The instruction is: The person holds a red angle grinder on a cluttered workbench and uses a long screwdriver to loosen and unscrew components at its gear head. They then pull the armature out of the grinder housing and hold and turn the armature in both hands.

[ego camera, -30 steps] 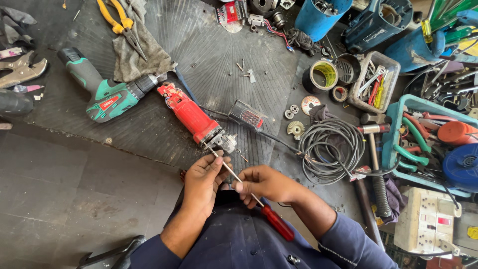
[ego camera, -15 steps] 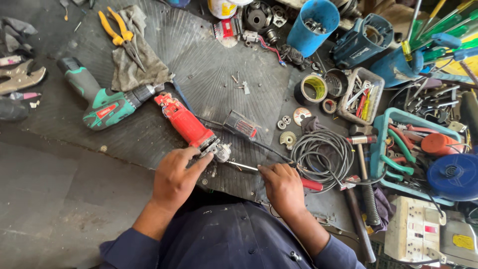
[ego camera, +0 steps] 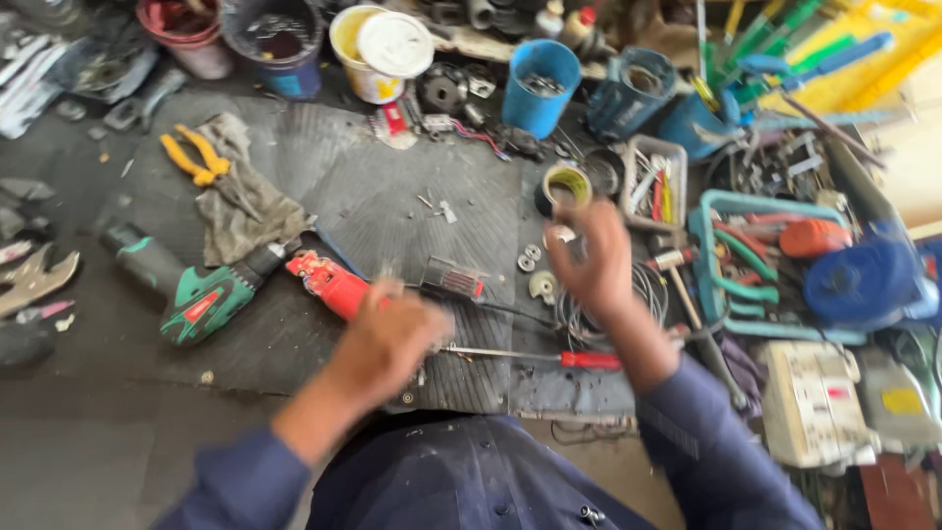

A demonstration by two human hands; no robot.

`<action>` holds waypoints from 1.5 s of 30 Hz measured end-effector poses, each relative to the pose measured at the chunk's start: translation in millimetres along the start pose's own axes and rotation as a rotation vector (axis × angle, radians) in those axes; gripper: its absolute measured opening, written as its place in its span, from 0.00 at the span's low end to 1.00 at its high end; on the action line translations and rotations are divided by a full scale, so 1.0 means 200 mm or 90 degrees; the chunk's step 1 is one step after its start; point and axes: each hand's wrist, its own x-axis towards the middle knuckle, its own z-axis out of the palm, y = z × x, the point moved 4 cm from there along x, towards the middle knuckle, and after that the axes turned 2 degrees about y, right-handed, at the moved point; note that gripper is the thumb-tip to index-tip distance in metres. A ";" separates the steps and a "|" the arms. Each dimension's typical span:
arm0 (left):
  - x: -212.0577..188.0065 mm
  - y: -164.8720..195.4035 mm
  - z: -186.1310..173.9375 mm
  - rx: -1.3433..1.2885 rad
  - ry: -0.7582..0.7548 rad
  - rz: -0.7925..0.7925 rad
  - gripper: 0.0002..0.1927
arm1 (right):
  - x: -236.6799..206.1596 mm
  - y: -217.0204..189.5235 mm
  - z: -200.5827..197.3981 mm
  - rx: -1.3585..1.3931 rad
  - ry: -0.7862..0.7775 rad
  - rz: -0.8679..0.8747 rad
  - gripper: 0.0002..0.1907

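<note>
1. Both hands are motion-blurred: the left hand [ego camera: 388, 339] covers the rear of the red tool [ego camera: 329, 283]; its grip cannot be told.
2. The right hand [ego camera: 589, 263] hides part of the cable coil [ego camera: 655, 291]; whether its fingers hold anything is unclear.
3. The screwdriver [ego camera: 549, 357] tip is hidden under the left hand.

Dark navy work shirt, long sleeves, heavy cloth, creased across chest at six o'clock. Small round metal button low on front, toward five o'clock. Left sleeve [ego camera: 235, 481] at seven o'clock ends at wrist, left hand [ego camera: 388, 339] bare. Right sleeve [ego camera: 702, 442] at four o'clock, cuff edge plain, right hand [ego camera: 589, 260] bare, motion-blurred. No gloves, no watch or rings discernible.
</note>
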 end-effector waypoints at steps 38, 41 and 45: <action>-0.42 -0.55 -0.01 -0.028 -0.436 0.094 0.25 | -0.47 -0.42 0.31 -0.112 -0.046 0.413 0.34; -0.41 -0.54 -0.02 -0.031 -0.416 0.085 0.21 | -0.29 -0.23 0.36 -0.096 -0.056 0.440 0.31; -0.40 -0.54 -0.02 -0.004 -0.407 0.074 0.21 | -0.17 -0.09 0.47 -0.029 -0.069 0.484 0.30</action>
